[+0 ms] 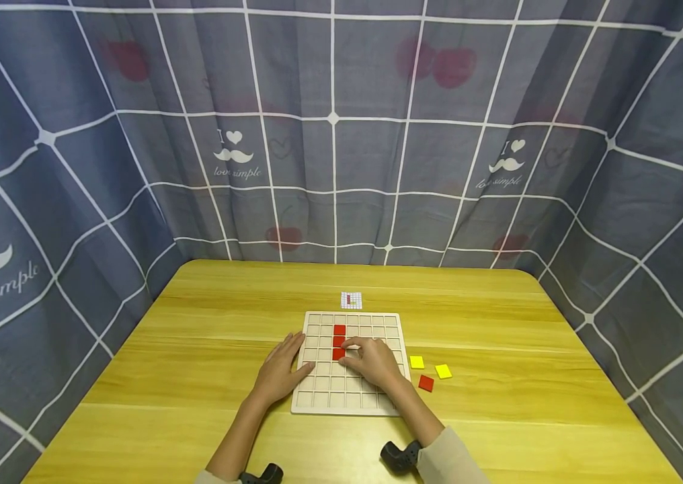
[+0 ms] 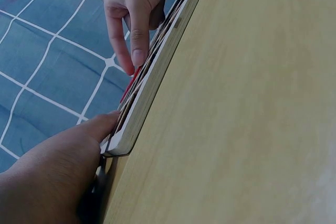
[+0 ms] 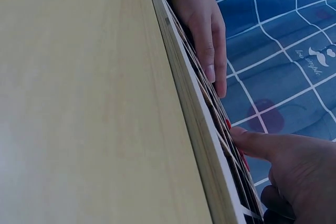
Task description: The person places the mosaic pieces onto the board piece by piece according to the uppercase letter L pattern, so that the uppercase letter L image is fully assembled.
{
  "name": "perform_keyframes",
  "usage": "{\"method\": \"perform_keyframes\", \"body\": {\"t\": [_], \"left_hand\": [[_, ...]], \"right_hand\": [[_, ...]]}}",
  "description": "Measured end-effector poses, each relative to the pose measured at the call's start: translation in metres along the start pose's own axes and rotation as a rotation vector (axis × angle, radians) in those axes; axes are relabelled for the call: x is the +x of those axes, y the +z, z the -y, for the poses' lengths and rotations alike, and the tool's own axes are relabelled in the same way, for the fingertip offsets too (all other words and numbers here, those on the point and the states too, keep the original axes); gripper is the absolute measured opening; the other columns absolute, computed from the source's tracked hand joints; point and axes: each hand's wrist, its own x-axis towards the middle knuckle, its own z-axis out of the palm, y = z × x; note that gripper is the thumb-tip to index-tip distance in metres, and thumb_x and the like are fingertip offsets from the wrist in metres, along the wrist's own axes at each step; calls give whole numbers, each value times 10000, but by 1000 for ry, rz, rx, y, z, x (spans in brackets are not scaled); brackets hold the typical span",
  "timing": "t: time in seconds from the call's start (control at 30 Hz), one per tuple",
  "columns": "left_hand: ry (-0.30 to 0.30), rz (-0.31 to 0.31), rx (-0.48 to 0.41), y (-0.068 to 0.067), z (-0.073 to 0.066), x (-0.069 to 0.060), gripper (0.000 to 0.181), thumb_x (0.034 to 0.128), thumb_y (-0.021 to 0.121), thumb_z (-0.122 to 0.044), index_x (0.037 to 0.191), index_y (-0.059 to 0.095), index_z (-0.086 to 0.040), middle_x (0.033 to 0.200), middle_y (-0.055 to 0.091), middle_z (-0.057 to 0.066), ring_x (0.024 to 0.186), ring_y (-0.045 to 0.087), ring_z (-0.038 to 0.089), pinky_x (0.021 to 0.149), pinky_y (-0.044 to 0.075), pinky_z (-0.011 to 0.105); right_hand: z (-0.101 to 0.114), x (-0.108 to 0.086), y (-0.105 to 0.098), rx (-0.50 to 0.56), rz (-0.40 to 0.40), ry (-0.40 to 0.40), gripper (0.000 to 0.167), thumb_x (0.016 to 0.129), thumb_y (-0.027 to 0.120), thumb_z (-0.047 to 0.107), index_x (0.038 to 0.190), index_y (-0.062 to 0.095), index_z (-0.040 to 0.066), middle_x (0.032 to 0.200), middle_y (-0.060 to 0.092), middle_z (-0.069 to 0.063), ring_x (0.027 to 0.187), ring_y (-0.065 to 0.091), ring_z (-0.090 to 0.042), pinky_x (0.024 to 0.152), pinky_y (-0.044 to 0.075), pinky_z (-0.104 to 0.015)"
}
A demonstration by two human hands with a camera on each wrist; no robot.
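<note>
Lying between the hands (image 1: 281, 373) (image 1: 375, 363), three red tiles (image 1: 338, 341) on the board (image 1: 335, 402)

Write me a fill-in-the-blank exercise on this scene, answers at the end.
The right hand touches a ____ tile on the gridded board.
The left hand rests on the board's ____ edge.
Beside the board lie one loose red tile and ____ yellow tiles.
The printed card lies beyond the board's ____ edge.
Missing words: red; left; two; far.

card (image 1: 351, 300): details too small | board (image 1: 320, 401): partly behind right grip (image 1: 374, 361) | left sleeve (image 1: 212, 478): cut off
</note>
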Motion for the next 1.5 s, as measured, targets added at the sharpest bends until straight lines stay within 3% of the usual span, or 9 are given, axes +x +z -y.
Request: {"method": "perform_keyframes", "body": {"t": [0.13, 0.3, 0.6, 0.73, 0.93, 1.23, 1.5], "left_hand": [[1, -2, -1, 0, 0, 0, 674, 878, 588, -417, 1413, 378, -66, 1446, 356, 104, 1355, 246, 286, 1093, 181, 484], [16, -10, 3, 1, -1, 1, 674, 877, 587, -414, 1408, 383, -54, 1441, 363, 106, 1353, 251, 285, 1094, 184, 478], [11, -4, 10, 1, -2, 1, 675, 876, 585, -419, 1409, 382, -58, 1441, 366, 99, 1354, 251, 276, 1096, 188, 460], [13, -6, 10, 2, -1, 1, 674, 877, 587, -413, 1408, 382, -53, 1440, 366, 106, 1354, 250, 280, 1097, 184, 461], [16, -6, 13, 2, -1, 1, 673, 876, 589, -409, 1406, 384, -49, 1438, 367, 111, 1352, 253, 283, 1096, 188, 462], [11, 1, 16, 1, -3, 0, 676, 878, 584, -415, 1410, 378, -51, 1441, 362, 111, 1353, 250, 284, 1094, 191, 466], [9, -9, 10, 1, -1, 1, 674, 875, 595, -403, 1407, 382, -47, 1439, 366, 112, 1354, 246, 288, 1092, 187, 479]], "right_hand": [[-1, -1, -2, 8, -23, -37, 289, 755, 753, 336, 970, 709, 147, 436, 231, 171, 411, 157, 4, 379, 203, -186], [-5, -3, -16, 83, -3, 48, 277, 769, 744, 336, 990, 715, 172, 430, 223, 147, 407, 149, -13, 374, 186, -193], [-28, -17, -66, 251, -19, 162, 267, 789, 726, 313, 1000, 713, 150, 440, 233, 72, 397, 144, -18, 382, 167, -178], [-44, -28, -88, 275, -38, 172, 328, 797, 708, 347, 1020, 709, 107, 445, 240, 62, 387, 150, -17, 360, 161, -171], [-63, -48, -114, 279, -39, 213, 299, 779, 736, 308, 1017, 711, 128, 459, 243, 56, 400, 161, -39, 355, 167, -196], [-88, -79, -129, 238, 38, 227, 297, 755, 755, 317, 1004, 718, 160, 459, 253, 79, 404, 181, -42, 356, 219, -201], [-91, -91, -130, 277, 236, 210, 323, 729, 774, 329, 1011, 712, 184, 509, 262, 90, 443, 223, -27, 387, 246, -189]]}}
